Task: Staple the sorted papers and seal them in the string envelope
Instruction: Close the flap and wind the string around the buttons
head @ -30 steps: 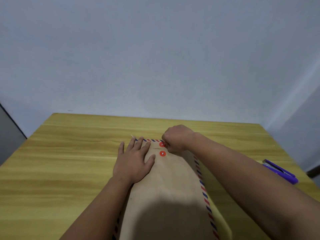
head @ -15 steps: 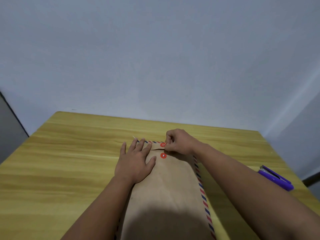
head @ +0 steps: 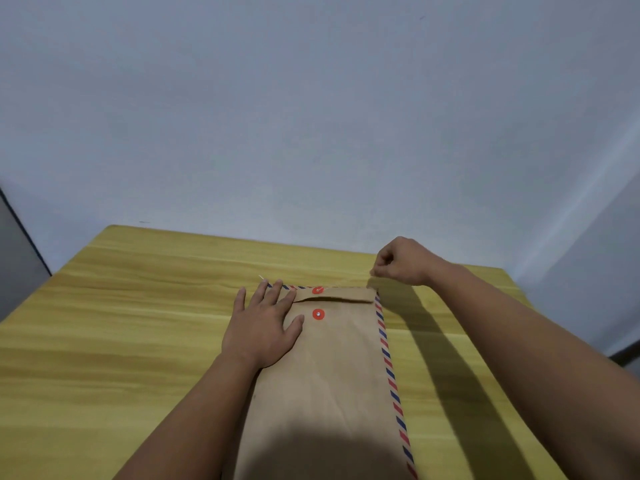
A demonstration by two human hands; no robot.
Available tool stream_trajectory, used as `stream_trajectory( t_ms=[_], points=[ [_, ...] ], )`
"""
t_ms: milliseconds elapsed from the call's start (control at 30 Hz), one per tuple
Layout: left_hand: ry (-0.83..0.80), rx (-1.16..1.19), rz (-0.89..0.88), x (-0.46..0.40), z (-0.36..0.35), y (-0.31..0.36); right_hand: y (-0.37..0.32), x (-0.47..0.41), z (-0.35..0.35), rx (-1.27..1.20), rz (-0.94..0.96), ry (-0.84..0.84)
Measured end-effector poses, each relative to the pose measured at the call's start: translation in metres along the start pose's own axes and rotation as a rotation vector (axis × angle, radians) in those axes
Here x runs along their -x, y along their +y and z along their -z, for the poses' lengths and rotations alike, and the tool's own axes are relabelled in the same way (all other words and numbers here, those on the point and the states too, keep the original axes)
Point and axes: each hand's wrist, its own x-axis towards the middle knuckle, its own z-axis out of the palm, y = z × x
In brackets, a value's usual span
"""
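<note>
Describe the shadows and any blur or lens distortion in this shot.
Head view: a dark shadow covers the near end of the envelope; the right hand and forearm cast a long shadow across the table. Wide-angle stretch enlarges the forearms near the frame's edge. Focus is slightly soft.

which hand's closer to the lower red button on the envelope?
Left. The left hand lies flat on the envelope, thumb just beside the lower red button; the right hand is raised past the envelope's far right corner.

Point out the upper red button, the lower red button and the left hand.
upper red button [head: 317, 290], head view, centre of the disc on the flap
lower red button [head: 318, 314], head view, centre rivet
left hand [head: 262, 329], head view, back of the hand
</note>
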Motion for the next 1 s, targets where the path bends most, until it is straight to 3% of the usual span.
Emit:
stream_trajectory(
  t_ms=[133,367,533,667,700,767,867,1000],
  points=[
    [0.000,-0.006,0.001,0.001,0.001,0.001,0.001,0.005,0.005,-0.252,-0.031,0.069],
    [0.002,-0.012,-0.001,0.001,0.000,0.001,-0.007,0.004,0.003,-0.187,-0.124,0.232],
    [0.007,-0.007,0.007,0.001,-0.001,-0.001,-0.015,0.012,0.016,-0.820,-0.207,0.464],
    [-0.006,-0.035,0.010,0.001,0.001,0.000,-0.029,0.017,0.015,-1.541,-0.159,0.286],
    [-0.007,-0.035,0.012,0.001,0.001,0.000,-0.031,0.018,0.009,-1.537,-0.188,0.240],
    [-0.010,-0.031,0.016,0.001,0.001,0.001,-0.031,0.018,-0.008,-1.063,-0.192,0.211],
    [-0.010,-0.025,0.014,0.000,0.001,0.000,-0.033,0.022,-0.040,-0.311,-0.024,0.128],
    [-0.013,-0.017,0.016,-0.001,0.000,0.000,-0.036,0.037,-0.073,0.153,0.069,0.077]
  ],
)
